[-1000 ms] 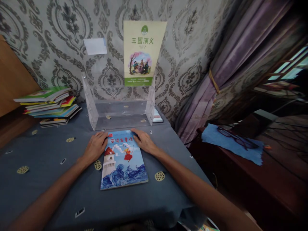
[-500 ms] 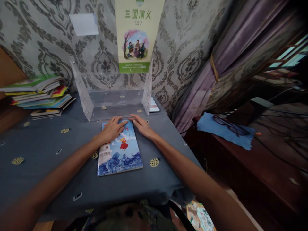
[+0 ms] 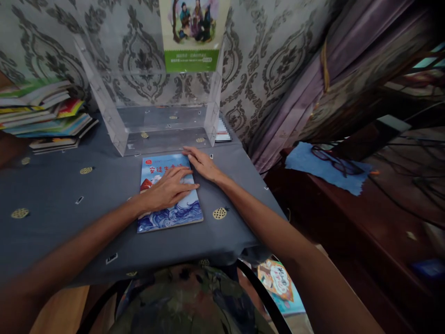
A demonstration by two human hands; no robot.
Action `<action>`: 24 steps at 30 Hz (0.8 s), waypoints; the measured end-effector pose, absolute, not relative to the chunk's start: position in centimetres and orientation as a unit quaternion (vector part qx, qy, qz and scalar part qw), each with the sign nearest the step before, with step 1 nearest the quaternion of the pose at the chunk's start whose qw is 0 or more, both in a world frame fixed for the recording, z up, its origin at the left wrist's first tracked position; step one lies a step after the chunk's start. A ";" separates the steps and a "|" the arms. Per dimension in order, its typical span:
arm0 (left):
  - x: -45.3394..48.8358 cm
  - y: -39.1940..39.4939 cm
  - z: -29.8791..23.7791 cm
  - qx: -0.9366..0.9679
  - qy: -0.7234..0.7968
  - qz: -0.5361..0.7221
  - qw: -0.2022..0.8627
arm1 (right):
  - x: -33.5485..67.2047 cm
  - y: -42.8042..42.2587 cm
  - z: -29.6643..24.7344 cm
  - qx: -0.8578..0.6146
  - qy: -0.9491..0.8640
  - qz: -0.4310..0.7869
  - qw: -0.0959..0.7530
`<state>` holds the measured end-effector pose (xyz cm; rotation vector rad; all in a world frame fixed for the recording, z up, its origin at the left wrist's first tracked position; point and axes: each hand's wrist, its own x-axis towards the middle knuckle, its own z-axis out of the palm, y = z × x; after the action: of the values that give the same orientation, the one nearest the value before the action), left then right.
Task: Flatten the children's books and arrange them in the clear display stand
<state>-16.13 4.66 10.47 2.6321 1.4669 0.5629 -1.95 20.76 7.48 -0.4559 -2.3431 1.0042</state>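
Observation:
A blue children's book (image 3: 153, 169) with a lighthouse and waves on its cover lies flat on the grey tablecloth (image 3: 69, 204). My left hand (image 3: 170, 189) rests flat across the middle of the cover, fingers stretched out. My right hand (image 3: 201, 163) lies open at the book's upper right corner, fingertips touching its edge. Just behind the book stands a clear acrylic display stand (image 3: 114, 125). A green and cream book (image 3: 193, 32) sits upright in the stand's upper tier.
A stack of colourful books (image 3: 45, 116) lies at the table's back left. Purple curtain (image 3: 313, 83) hangs on the right. A dark wooden side surface holds a blue cloth (image 3: 306, 162) with glasses (image 3: 328, 155). Another book (image 3: 276, 280) lies on the floor below.
My left hand slid from the book's upper left corner to the middle of the cover. The camera tilted down, so my lap and the floor show.

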 end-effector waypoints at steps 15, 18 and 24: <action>-13.9 -0.2 11.4 0.900 0.414 0.124 0.058 | -1.8 19.9 8.0 -0.185 -0.888 0.336 0.252; -13.8 -0.4 11.4 0.900 0.416 0.127 0.043 | -1.9 19.4 8.1 -0.194 -0.907 0.290 0.238; -14.1 -1.6 12.0 0.905 0.405 0.131 0.014 | -1.9 18.2 8.5 -0.193 -0.942 0.191 0.195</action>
<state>-14.06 -1.57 11.97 2.8185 1.2610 0.4076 -1.94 18.19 8.46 -0.5412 -2.6409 0.5355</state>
